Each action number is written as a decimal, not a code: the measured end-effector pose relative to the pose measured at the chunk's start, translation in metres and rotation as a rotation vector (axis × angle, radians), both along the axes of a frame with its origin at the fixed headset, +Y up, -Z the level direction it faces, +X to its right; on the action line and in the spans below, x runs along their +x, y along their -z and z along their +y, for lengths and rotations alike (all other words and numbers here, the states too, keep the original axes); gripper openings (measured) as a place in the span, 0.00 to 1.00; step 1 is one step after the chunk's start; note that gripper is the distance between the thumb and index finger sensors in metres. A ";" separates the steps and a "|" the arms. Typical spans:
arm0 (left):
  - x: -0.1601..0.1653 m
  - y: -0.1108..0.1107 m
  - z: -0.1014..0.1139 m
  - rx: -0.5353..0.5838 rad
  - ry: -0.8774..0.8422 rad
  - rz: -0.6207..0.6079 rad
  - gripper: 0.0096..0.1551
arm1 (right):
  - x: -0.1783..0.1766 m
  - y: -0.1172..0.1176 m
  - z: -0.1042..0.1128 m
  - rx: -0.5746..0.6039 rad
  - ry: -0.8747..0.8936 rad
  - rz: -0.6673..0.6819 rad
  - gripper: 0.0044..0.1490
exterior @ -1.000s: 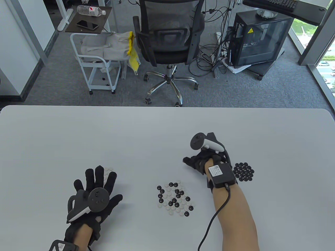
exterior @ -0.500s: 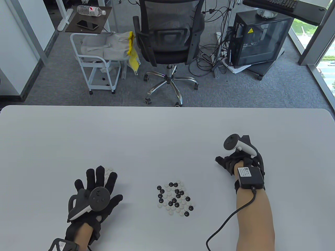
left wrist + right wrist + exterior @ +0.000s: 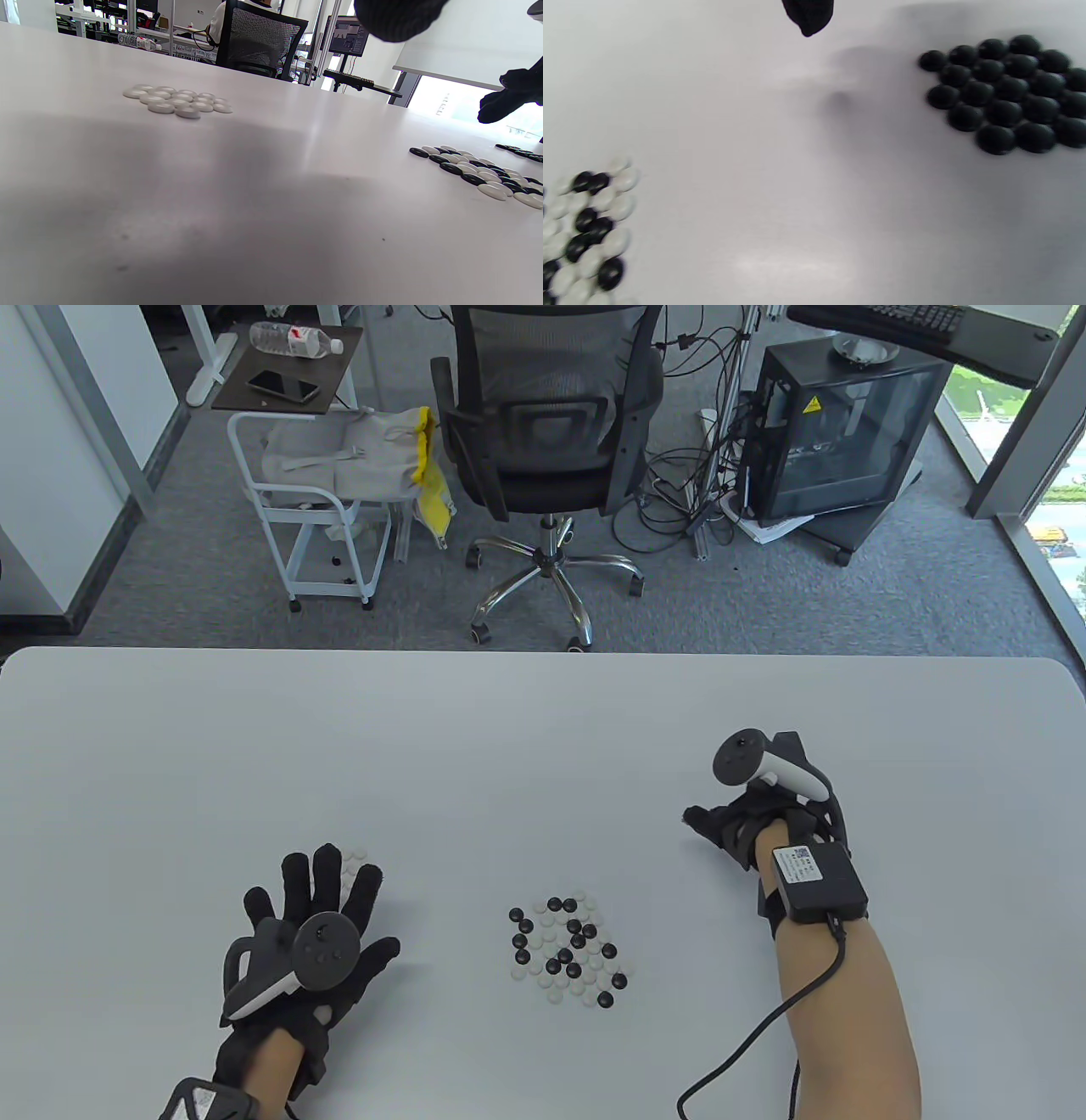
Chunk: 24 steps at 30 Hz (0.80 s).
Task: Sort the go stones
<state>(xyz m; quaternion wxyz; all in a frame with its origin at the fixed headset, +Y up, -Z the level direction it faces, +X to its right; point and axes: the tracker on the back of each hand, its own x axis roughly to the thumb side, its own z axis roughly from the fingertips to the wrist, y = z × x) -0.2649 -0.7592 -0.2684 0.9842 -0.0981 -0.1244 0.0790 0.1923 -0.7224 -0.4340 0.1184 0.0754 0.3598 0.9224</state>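
Glossy, hard, light stones (image 3: 567, 949) likely slip on the worktop (image 3: 526, 746), so pinch one by its rim; left hand (image 3: 310, 937) lies flat with fingers released, right hand's (image 3: 747, 823) grip cannot be told.

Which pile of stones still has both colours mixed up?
The mixed pile in the middle of the table, between both hands. The pile by the left hand is all white, the pile by the right all black.
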 end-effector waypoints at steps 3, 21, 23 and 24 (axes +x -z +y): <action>0.000 0.000 0.000 0.000 0.000 0.000 0.49 | -0.043 -0.010 0.007 -0.001 -0.003 0.169 0.46; 0.006 -0.003 0.005 0.043 0.022 0.004 0.49 | -0.196 -0.066 -0.038 -0.085 0.028 0.631 0.47; 0.008 -0.003 0.005 0.046 0.023 0.001 0.49 | -0.199 -0.062 -0.045 -0.100 0.029 0.617 0.47; 0.009 -0.004 0.005 0.048 0.023 -0.001 0.49 | -0.201 -0.058 -0.045 -0.090 0.058 0.598 0.47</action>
